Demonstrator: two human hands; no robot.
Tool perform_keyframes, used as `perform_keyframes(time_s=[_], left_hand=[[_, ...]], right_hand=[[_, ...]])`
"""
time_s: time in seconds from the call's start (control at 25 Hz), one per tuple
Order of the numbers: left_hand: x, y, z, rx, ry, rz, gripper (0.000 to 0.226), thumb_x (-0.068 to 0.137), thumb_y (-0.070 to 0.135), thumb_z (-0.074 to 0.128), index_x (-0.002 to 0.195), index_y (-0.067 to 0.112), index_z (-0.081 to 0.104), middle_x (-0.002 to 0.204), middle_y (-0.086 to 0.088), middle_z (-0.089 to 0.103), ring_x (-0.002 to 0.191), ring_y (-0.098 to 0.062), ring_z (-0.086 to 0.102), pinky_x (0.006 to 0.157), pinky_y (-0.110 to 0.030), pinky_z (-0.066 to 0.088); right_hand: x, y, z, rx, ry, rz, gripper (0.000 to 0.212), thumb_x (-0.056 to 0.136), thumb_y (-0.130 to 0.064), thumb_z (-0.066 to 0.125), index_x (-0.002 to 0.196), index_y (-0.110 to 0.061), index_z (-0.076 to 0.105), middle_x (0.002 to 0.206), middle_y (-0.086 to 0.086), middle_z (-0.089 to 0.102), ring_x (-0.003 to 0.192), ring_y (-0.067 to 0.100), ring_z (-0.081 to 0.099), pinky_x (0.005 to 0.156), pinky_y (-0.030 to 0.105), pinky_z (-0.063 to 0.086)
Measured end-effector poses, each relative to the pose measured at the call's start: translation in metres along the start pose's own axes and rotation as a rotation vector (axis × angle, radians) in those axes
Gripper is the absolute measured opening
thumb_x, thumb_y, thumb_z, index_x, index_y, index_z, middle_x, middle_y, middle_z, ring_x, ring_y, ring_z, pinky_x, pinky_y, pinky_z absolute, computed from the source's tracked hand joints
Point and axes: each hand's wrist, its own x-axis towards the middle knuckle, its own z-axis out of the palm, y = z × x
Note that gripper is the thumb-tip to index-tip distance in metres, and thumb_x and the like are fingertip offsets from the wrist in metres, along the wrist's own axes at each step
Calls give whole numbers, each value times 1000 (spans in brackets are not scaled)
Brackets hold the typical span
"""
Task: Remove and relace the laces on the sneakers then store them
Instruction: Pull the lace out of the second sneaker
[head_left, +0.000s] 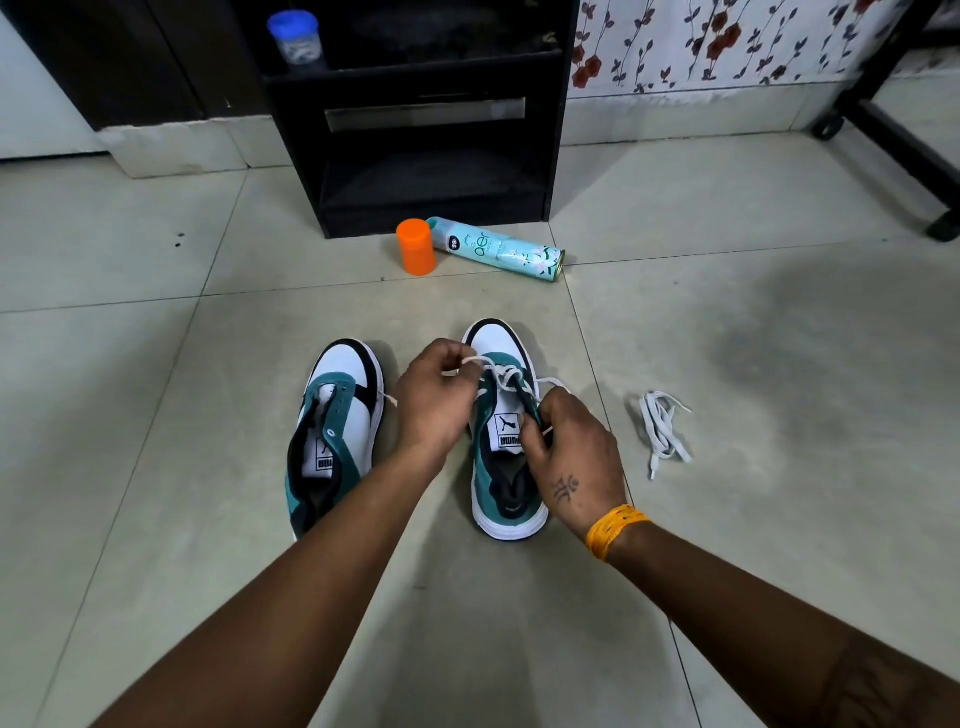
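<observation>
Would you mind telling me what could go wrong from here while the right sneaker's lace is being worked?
1. The left hand pinches the lace near the toe eyelets; a sharp pull might shift the right sneaker, steadied only by the right hand.
2. The loose lace lies bundled on the floor tiles and may tangle.
3. The spray can lying on its side might roll.
</observation>
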Motion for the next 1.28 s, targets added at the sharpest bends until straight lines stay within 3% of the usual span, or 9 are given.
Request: perform_keyframes(time_s=[0.12,0.24,0.44,0.56,0.68,0.76,0.96,1.12,1.28], left_hand=[[-5,-1,0,223,-97,176,9,82,31,68,86,29,75,84,12,75,83,-10,70,79,-31,56],[-5,-4,3,150,-86,216,6,87,26,76,85,21,77,88,7,76,86,-11,71,83,-30,55],[-11,13,2,-578,94,-312,19,100,8,60,83,15,63,66,2,70,65,-16,62,60,-28,47],[-15,10,0,-460,3,-209,14,100,17,64,87,12,68,73,3,73,66,-10,67,61,-24,52],[-15,-3,2,-198,-124,-38,12,88,25,76,90,13,76,91,1,79,87,-17,75,82,-32,59],[-14,-5,5,-94,-109,39,5,85,22,80,87,18,78,92,2,79,94,-20,75,92,-39,59],[-12,-2,7,-172,-20,-53,9,90,18,66,89,17,75,86,-6,77,82,-26,73,82,-51,60],[-18,0,7,-39,-92,38,11,79,28,80,89,23,79,91,8,78,91,-12,74,87,-34,59],[-18,0,13,58,-28,198,10,78,21,87,87,21,82,91,15,73,93,7,65,86,-12,47]], right_hand=[[0,1,0,7,4,-10,25,98,-29,59,85,-19,40,81,4,55,70,32,54,57,40,43],[0,0,0,12,7,-14,25,98,-28,60,85,-19,40,80,4,54,70,32,54,56,39,40],[0,2,0,10,1,5,27,98,-30,58,84,-21,38,79,-2,48,70,31,51,57,37,38],[0,2,1,8,0,-2,26,98,-30,58,84,-21,38,79,-3,47,69,29,51,57,36,36],[0,2,2,5,4,-3,26,98,-29,58,85,-21,37,78,-3,46,67,27,48,57,34,32],[0,2,2,2,1,-5,27,98,-29,59,84,-22,37,78,-3,45,67,27,48,57,33,31],[0,2,1,3,3,6,27,99,-30,58,84,-21,37,78,-2,46,68,29,49,57,35,32],[0,3,2,-8,-8,-7,26,97,-29,58,86,-22,35,81,-3,46,70,31,51,58,36,35],[0,3,2,-4,-9,-2,26,97,-28,59,86,-22,35,82,-3,46,70,30,50,59,34,30]])
